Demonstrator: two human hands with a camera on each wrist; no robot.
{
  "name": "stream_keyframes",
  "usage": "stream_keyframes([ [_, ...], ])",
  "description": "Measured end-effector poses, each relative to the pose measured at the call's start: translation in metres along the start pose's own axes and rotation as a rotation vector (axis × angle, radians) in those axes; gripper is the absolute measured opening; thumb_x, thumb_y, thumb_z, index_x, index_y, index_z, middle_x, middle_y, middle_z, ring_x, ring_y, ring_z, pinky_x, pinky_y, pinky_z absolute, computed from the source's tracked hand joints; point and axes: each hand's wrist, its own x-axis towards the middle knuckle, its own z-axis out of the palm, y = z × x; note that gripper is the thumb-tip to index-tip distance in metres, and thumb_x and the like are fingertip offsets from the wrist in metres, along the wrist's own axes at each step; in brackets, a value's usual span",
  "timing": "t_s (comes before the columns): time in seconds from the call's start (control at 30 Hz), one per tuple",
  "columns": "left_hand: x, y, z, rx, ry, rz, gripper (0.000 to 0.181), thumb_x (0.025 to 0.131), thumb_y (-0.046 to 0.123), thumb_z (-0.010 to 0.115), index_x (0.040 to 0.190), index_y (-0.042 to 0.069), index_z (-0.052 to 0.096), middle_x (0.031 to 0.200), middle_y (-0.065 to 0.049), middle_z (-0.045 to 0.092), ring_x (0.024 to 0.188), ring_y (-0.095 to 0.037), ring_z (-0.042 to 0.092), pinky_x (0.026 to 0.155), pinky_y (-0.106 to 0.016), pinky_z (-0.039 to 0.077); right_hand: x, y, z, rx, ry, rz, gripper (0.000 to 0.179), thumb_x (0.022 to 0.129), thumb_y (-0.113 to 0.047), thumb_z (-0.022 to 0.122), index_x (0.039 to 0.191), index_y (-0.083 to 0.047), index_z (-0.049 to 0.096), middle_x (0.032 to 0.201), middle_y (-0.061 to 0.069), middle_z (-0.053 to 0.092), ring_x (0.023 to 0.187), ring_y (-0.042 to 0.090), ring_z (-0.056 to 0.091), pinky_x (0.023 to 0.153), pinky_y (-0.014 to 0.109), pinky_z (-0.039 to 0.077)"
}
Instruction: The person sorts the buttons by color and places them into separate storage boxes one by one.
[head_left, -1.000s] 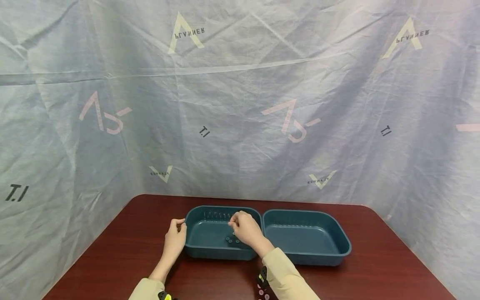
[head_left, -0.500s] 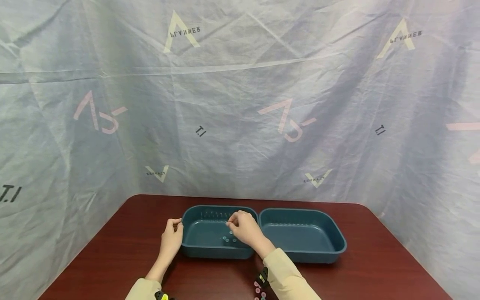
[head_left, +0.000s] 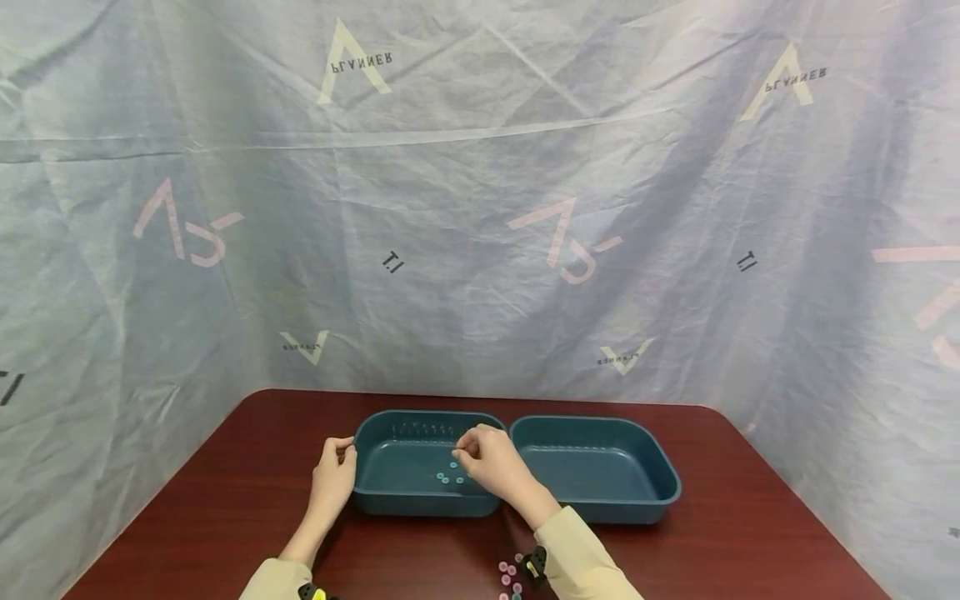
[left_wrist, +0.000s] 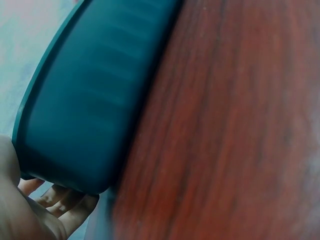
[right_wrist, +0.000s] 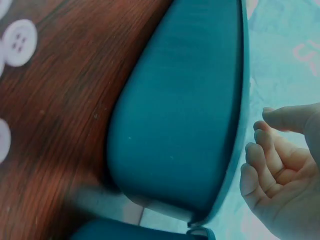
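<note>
Fingers above reddish table, printed cloth behind.

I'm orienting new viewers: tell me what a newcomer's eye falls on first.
Probably the teal, rounded-rectangular, plastic-looking left tray and its matching right tray, side by side on the dark-red wood-grain table. The person's left grip holds the left tray's outer end; the right grip hovers over that tray. Small round pink buttons lie in front.
</note>
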Motion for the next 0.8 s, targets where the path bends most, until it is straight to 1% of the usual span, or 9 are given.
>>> stream_keyframes([
  [0.33,0.000,0.001,0.000,0.012,-0.010,-0.003,0.036,0.102,0.019,0.034,0.130,-0.002,0.042,0.125,-0.027,0.050,0.112,-0.039,0.051,0.086,-0.050,0.042,-0.018,-0.002,-0.009,-0.005,-0.011,-0.021,0.006,0.090,-0.016,0.063,0.090,-0.012,0.068,0.075,-0.005,0.053,0.058,0.001,0.043,0.054,0.018,0.040],
  [0.53,0.000,-0.001,0.001,0.009,0.000,-0.005,0.035,0.101,0.017,0.035,0.129,-0.002,0.042,0.125,-0.026,0.051,0.114,-0.039,0.050,0.088,-0.051,0.041,-0.028,-0.002,-0.014,0.005,-0.032,-0.015,0.006,0.089,-0.017,0.065,0.089,-0.012,0.068,0.073,-0.006,0.050,0.058,0.001,0.042,0.054,0.018,0.040],
  [0.8,0.000,0.001,0.000,0.011,-0.005,-0.009,0.037,0.101,0.020,0.033,0.130,-0.001,0.042,0.127,-0.027,0.050,0.114,-0.040,0.050,0.088,-0.051,0.041,-0.040,-0.005,-0.018,0.032,-0.063,-0.029,0.008,0.087,-0.017,0.067,0.089,-0.010,0.069,0.073,-0.007,0.051,0.057,-0.001,0.043,0.054,0.017,0.040],
])
